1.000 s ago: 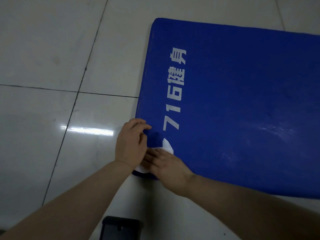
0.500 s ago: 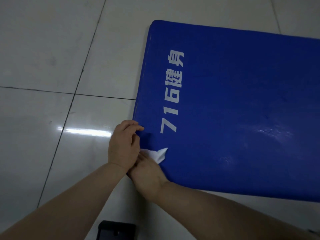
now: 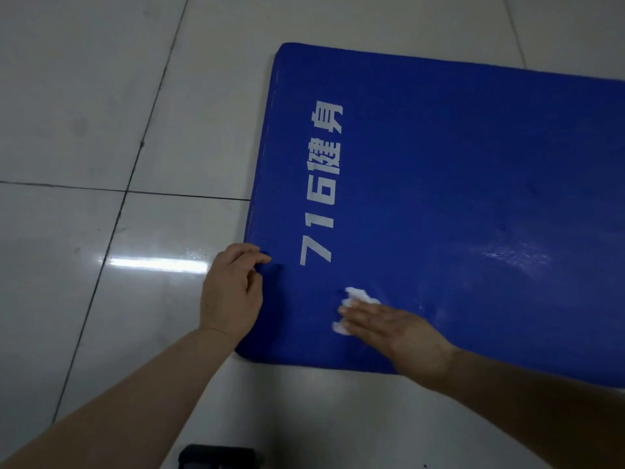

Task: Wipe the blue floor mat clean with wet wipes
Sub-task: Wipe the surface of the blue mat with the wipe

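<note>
— What is seen nearest the camera?

— A dark object point(image 3: 216, 456) is cut off by the bottom edge of the view, lying on the tiled floor point(image 3: 84, 96); what it is cannot be told. Two bare forearms are stretched forward from the lower corners.

— And the hands?

— The left hand point(image 3: 231, 292) is placed at the near left edge of the blue floor mat point(image 3: 456, 198). Its fingers are curled, and the mat's edge is pinched between fingertips and thumb (a small fold of blue is raised just by the thumb). The right hand point(image 3: 389, 328) is laid flat on the mat, fingers straight and held close together, pointing left. A crumpled white wet wipe point(image 3: 355, 297) is pressed under those fingers against the mat's surface; parts of it are left showing above and just beyond the fingertips.

— Where is the mat itself found?

— It is spread flat on the pale glossy tiles, filling the right half of the view and cut off by the right edge. Its near left corner is rounded and lies just beside the left wrist. White lettering point(image 3: 323, 184), "716" followed by two characters, is printed along the left end, running away from the hands. A wet-looking sheen is seen on the mat further right.

— Anything further out?

— Dark grout lines are crossed on the floor to the left, and a bright streak of reflected light is seen on a tile just left of the left hand.
</note>
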A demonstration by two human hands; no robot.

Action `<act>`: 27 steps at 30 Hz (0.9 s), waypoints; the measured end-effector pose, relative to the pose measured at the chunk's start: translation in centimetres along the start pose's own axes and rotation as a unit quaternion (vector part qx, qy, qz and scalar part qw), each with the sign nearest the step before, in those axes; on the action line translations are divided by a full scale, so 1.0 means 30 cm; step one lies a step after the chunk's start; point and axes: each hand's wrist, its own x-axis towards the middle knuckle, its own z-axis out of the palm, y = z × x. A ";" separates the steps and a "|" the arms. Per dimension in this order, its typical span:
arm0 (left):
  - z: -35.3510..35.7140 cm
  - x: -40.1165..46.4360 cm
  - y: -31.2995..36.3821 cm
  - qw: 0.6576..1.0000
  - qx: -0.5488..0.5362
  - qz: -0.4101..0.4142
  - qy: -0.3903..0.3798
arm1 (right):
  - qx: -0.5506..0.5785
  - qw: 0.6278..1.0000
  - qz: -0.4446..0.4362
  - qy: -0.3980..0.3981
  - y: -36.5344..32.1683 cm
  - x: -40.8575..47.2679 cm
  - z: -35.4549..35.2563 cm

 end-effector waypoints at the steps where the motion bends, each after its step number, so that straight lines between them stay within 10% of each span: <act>1: 0.002 -0.003 0.000 1.000 0.003 0.003 -0.003 | -0.011 0.999 0.034 0.002 0.022 -0.034 -0.004; 8: 0.003 0.001 -0.003 1.000 0.018 0.001 -0.011 | 0.057 0.975 0.190 0.104 -0.206 -0.045 0.165; 17: 0.013 0.019 0.036 0.999 0.022 0.026 0.007 | 0.120 0.991 -0.059 -0.008 -0.384 0.404 0.166; 27: 0.018 0.015 0.038 1.000 0.006 0.027 -0.004 | 0.035 0.983 -0.175 -0.037 -0.039 -0.002 0.057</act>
